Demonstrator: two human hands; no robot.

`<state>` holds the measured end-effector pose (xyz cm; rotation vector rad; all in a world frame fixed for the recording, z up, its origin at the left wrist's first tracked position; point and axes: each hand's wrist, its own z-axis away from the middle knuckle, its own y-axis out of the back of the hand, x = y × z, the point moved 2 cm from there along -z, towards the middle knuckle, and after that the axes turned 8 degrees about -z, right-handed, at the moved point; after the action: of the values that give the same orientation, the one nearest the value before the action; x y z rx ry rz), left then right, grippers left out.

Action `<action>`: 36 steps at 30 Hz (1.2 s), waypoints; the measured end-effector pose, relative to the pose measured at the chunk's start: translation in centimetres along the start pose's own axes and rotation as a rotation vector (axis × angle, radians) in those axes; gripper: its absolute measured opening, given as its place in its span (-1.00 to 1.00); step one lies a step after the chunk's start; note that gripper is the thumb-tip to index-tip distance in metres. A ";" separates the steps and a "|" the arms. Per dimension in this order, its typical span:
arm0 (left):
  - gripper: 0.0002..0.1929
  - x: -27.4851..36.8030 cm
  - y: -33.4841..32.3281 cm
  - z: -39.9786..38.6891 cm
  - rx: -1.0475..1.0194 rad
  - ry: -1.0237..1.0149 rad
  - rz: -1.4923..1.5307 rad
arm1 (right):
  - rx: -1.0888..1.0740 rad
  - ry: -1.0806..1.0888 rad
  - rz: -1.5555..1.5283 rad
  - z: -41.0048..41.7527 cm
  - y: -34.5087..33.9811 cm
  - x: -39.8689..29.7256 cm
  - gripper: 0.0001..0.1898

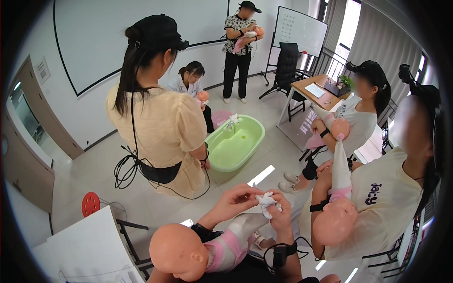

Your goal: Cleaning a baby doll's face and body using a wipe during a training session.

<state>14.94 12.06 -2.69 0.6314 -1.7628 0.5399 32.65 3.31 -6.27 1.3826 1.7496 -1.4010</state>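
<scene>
My left hand point(236, 202) pinches the edge of a small crumpled white cloth point(266, 202) between thumb and fingers. The bunched part of this cloth is gripped by my right hand point(281, 212). Both hands are raised in front of me, black straps on the wrists. Below them a baby doll point(180, 249) lies across my lap, its bald head to the left. It wears a white and pink outfit point(230, 246). My left forearm passes behind the doll, partly hidden by it.
A green baby bathtub point(235, 145) stands on the floor ahead, a pink basin point(222, 118) behind it. Several people surround me, some holding dolls; one at right has a doll point(336, 221) close by. A white table point(85, 247) and red stool point(91, 204) are at left.
</scene>
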 end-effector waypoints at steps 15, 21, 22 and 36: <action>-0.82 1.3 0.3 -0.2 0.243 -0.063 -0.293 | 0.150 0.082 0.114 -0.6 -1.7 -0.4 -0.78; -0.82 1.1 0.4 0.2 0.244 -0.068 -0.340 | 0.080 0.088 0.180 -0.2 -2.0 -0.3 -0.78; -0.81 1.3 0.4 0.2 0.229 -0.068 -0.344 | 0.061 0.098 0.204 -0.2 -1.9 -0.3 -0.78; -0.81 1.3 0.6 1.1 0.294 -0.107 -0.350 | 0.159 0.105 0.069 0.2 -2.2 0.2 -0.85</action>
<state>13.49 11.63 -1.70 1.1674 -1.6337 0.5317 30.50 3.33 -5.63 1.6115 1.6675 -1.4816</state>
